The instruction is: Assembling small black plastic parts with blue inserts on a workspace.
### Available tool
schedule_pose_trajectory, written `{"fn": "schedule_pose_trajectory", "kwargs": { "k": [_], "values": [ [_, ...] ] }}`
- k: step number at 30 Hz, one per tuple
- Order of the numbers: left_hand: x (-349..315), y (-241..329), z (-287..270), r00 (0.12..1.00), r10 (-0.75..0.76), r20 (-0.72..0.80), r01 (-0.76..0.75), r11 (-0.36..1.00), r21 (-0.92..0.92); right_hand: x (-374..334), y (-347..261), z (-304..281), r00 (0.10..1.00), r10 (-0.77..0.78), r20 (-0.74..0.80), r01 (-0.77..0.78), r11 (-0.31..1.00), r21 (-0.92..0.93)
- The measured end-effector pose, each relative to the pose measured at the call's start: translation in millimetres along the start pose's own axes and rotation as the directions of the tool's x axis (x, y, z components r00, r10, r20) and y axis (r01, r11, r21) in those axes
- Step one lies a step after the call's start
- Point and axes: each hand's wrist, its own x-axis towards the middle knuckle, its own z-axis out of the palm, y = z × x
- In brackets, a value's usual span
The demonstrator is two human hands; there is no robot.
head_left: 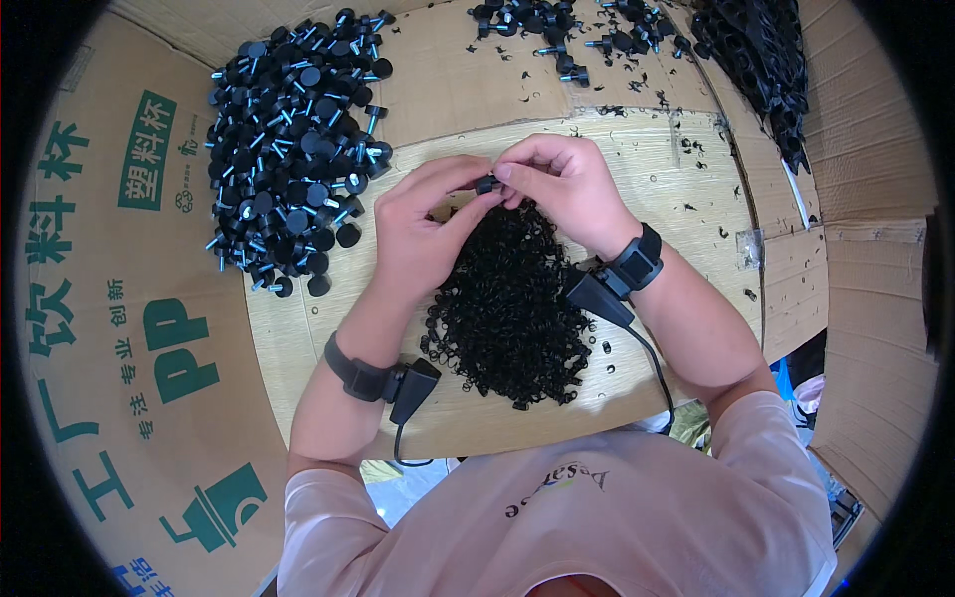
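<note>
My left hand (423,224) pinches a small black rubber-like part (485,185) between thumb and index finger. Closed in a pinch at the same part is my right hand (567,189), its thumb and index tips touching the part's right side. Fingers cover most of the part, so its full shape is hidden. Below both hands lies a heap of small black rings (512,318) on the wooden tabletop (637,388). To the left is a big pile of black round-headed knobs with metal screw studs (298,149).
More black studded knobs (567,68) lie at the far edge among black scraps. A bunch of black perforated strips (761,70) rests at the far right. Cardboard walls (119,298) rise on the left and right. Cabled black devices (413,388) are strapped to both wrists.
</note>
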Motion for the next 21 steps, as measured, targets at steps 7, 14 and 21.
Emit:
{"fn": "schedule_pose_trajectory", "kwargs": {
  "k": [7,14,21],
  "values": [
    [1.5,2.4,2.2,0.989,0.096,-0.116,-0.133,0.919,-0.372,1.4,-3.0,-9.3,0.973,0.148,0.175,-0.212,0.873,0.440],
    [3.5,-1.6,0.9,0.978,-0.016,-0.206,-0.064,0.923,-0.378,-18.1,-70.4,-35.0,0.848,-0.486,-0.214,0.268,0.740,-0.617],
    [0.7,-0.9,-0.4,0.979,-0.129,-0.156,0.043,0.886,-0.463,-97.0,-165.6,-198.7,0.563,-0.586,-0.583,0.349,0.808,-0.475]
  ]
}}
